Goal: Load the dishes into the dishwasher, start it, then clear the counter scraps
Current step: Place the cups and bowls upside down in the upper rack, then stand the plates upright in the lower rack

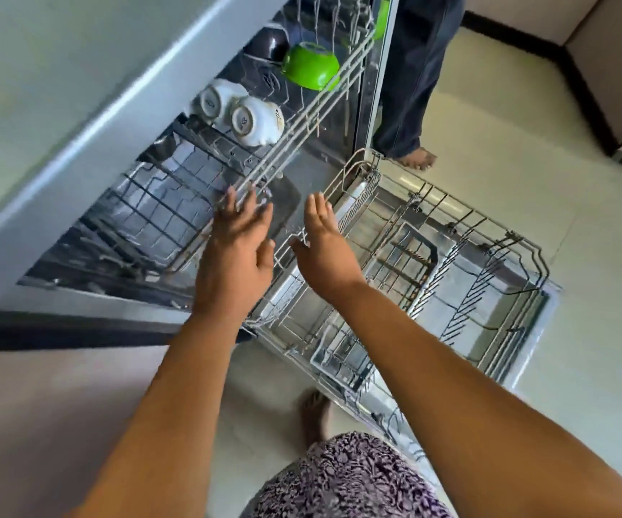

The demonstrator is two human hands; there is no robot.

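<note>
Both hands are held open over the dishwasher, fingers straight, nothing gripped. The left hand [236, 248] is laid against the front rail of the upper rack [298, 117], fingertips touching the wire; the right hand [324, 248] is hovering just beside it, above the near corner of the lower rack [451, 278], and contact there cannot be confirmed. The upper rack is partly loaded: two white cups [242, 112] upside down, a green bowl [310, 65] tilted behind them, a dark bowl [268, 43] further in. The lower rack is pulled right out over the open door [549, 304] and no dishes are seen in it.

Risks are judged as follows. If the upper rack is shoved with flat fingers, the cups may be rattled together or the green bowl tipped. Fingers could be caught between rail and frame. The extended lower rack sits near the bare foot [315, 413], so a shin or toe could be knocked, and a second person's foot [416, 158] is close by the door.
</note>
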